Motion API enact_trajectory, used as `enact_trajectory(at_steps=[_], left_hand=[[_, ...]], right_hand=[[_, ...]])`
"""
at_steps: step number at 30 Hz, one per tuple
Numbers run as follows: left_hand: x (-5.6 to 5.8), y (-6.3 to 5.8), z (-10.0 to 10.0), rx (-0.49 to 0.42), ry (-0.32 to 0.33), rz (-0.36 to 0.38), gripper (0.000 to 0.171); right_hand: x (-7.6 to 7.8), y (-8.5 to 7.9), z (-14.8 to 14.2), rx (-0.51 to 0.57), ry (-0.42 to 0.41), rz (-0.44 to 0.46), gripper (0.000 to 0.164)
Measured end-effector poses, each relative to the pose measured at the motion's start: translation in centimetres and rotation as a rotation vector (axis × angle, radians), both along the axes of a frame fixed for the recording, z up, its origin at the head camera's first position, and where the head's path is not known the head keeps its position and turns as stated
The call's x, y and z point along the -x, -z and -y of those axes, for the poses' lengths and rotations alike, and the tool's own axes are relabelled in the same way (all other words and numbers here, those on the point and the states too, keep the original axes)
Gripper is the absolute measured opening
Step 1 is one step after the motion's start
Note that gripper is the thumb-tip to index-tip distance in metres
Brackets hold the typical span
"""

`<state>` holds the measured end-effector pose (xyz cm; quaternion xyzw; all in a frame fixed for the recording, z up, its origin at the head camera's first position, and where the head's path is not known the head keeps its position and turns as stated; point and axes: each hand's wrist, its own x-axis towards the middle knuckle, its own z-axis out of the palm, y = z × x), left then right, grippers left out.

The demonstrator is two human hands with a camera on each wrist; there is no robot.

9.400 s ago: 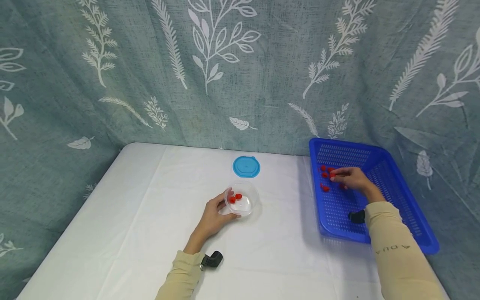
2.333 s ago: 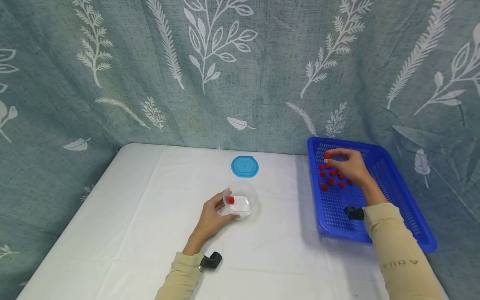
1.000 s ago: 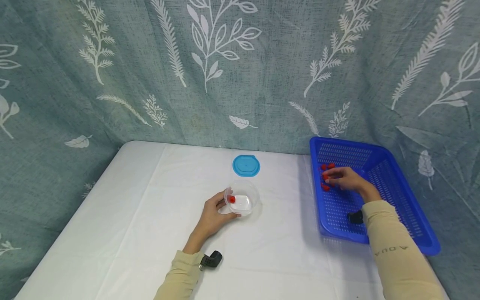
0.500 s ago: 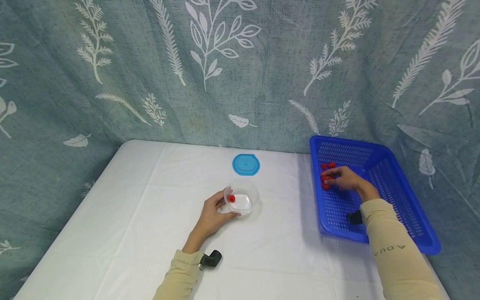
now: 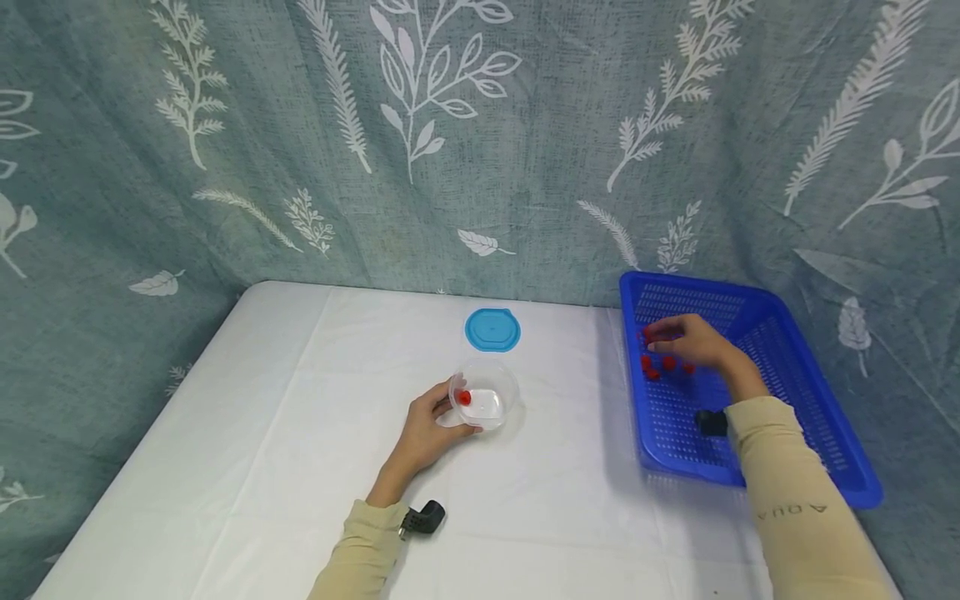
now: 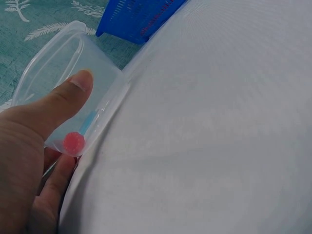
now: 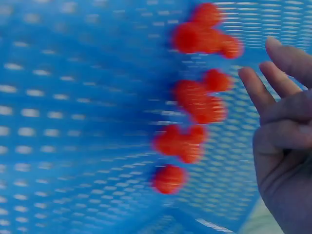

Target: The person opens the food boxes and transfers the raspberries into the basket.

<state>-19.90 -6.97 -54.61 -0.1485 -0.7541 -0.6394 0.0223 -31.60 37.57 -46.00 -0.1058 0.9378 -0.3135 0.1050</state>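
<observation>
My left hand [image 5: 427, 429] grips a clear plastic tub [image 5: 498, 400] by its side on the white cloth, thumb along the wall and fingers beneath. Inside the tub lies one small red ball [image 6: 74, 143], bumpy on its surface. Over the far left part of a blue basket [image 5: 675, 454] hovers my right hand [image 5: 697, 343], fingers reaching down to several red balls [image 5: 668, 363]. The right wrist view shows that hand's fingers [image 7: 253, 87] spread apart beside the clustered balls [image 7: 195, 97], with none between them.
A round blue lid [image 5: 492, 330] lies flat on the white-covered table [image 5: 300, 467], behind the tub. The basket's raised slotted walls surround the right hand. A green leaf-patterned curtain [image 5: 315, 150] hangs along the back and sides.
Two balls lay in the tub at first; one is there now. The right hand, which pinched a ball earlier, lowered into the basket and has since shifted toward its far side. The left hand stays put.
</observation>
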Motion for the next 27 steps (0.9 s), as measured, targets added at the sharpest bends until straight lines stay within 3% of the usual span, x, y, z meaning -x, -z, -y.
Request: enact_trajectory(at_steps=[7,13,17,22,27], left_hand=[[-0.1,-0.1,-0.1,-0.002,0.001,0.001,0.081],[-0.2,-0.3,-0.1,0.004,-0.009,0.009,0.080],[-0.3,-0.4,0.0,0.006,-0.010,0.011,0.080],[-0.3,-0.4,0.0,-0.001,-0.005,0.018,0.081],[-0.3,-0.4,0.0,-0.006,-0.002,0.019,0.081]], right_hand=[[-1.4,-4.0,3.1,-0.026,-0.017,-0.097,0.042],[-4.0,-7.6,7.6,0.016,-0.035,-0.207,0.036],[-5.9,-9.2,10.7,0.083,-0.060,-0.244,0.034],[-7.5,-9.3,13.8,0.175,-0.067,-0.265,0.029],[-8.1,-7.1,16.6,0.297,-0.068,-0.278,0.020]])
